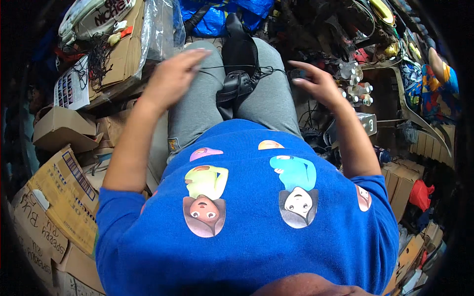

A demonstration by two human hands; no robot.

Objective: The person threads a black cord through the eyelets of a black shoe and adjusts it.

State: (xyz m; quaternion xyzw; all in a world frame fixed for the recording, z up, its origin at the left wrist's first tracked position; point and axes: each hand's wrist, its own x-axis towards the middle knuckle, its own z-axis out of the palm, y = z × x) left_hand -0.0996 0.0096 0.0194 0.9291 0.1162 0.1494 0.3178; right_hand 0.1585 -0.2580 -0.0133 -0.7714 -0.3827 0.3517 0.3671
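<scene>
I am seated, looking down at my blue shirt and grey trousers. A black padded strap piece lies between my knees. A thin black cord stretches across my lap from one hand to the other. My left hand hovers over my left knee, blurred, fingers stretched forward, and the cord ends at its fingertips. Whether it pinches the cord is hidden. My right hand is raised over my right knee, with thumb and fingers closed on the cord's dark end.
Cardboard boxes are stacked on my left, with a flat carton and tangled wires above them. Blue plastic bags lie ahead. On my right are several small white bottles, dark clutter and more cartons.
</scene>
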